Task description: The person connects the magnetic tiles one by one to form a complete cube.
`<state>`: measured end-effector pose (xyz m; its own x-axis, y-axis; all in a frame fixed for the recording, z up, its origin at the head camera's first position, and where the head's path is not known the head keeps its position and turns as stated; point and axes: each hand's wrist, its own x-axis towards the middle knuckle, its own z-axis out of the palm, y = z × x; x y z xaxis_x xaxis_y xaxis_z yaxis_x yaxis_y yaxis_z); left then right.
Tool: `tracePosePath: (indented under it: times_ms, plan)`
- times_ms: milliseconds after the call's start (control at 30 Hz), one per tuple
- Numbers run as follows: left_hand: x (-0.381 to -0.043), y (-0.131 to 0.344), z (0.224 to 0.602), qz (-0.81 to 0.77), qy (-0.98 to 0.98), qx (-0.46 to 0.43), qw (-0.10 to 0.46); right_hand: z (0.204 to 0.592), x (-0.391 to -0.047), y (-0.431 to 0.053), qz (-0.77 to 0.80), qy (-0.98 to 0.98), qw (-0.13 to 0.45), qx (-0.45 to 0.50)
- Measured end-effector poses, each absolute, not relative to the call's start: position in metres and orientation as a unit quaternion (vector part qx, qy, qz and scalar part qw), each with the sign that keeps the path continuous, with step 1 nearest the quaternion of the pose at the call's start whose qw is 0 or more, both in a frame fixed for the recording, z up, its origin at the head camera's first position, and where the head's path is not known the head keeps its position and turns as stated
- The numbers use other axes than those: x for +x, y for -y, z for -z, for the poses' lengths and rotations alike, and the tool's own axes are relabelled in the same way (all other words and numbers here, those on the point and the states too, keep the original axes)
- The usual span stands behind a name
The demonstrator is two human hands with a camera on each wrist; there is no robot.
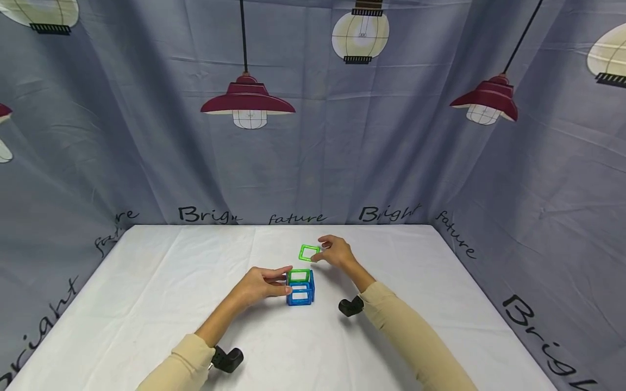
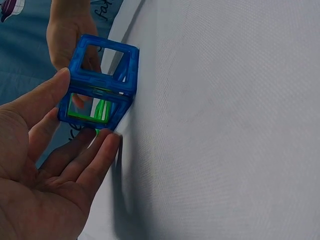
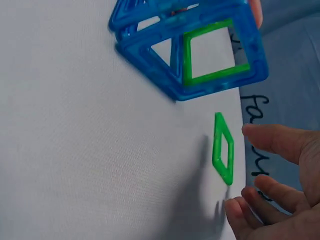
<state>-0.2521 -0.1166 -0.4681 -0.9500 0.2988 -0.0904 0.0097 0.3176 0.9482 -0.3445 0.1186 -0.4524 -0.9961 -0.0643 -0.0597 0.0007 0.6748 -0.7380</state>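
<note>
A small cube-like box of blue magnetic tiles (image 1: 300, 291) stands on the white table, with a green square tile (image 2: 87, 118) forming one of its sides. My left hand (image 1: 256, 283) grips its left side, thumb on the near edge and fingers behind, as the left wrist view also shows. Beyond the box, a loose green square magnetic tile (image 3: 217, 145) lies on the cloth. Beside that tile is my right hand (image 1: 336, 252), thumb and fingers spread. The right wrist view shows a gap between its fingertips and the tile.
White cloth (image 1: 146, 304) covers the table. A grey-blue curtain (image 1: 313, 163) printed with lamps and lettering hangs behind and at both sides. Black wrist-camera mounts (image 1: 227, 359) stick out from both wrists near the table surface.
</note>
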Motion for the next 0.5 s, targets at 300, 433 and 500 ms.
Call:
tracePosePath:
  times_ms: [300,433,500]
  plan:
    - [-0.252,0.116,0.469,-0.576,-0.801,0.097,0.132,0.472,-0.355,-0.12,0.392,-0.919,0.038,-0.016]
    - [-0.252,0.118,0.468,-0.574,-0.803,0.096,0.128,0.476,-0.354,-0.117,0.38,-0.924,0.026,-0.04]
    - [-0.252,0.118,0.468,-0.575,-0.802,0.097,0.128,0.476,-0.353,-0.116,0.372,-0.927,0.019,-0.044]
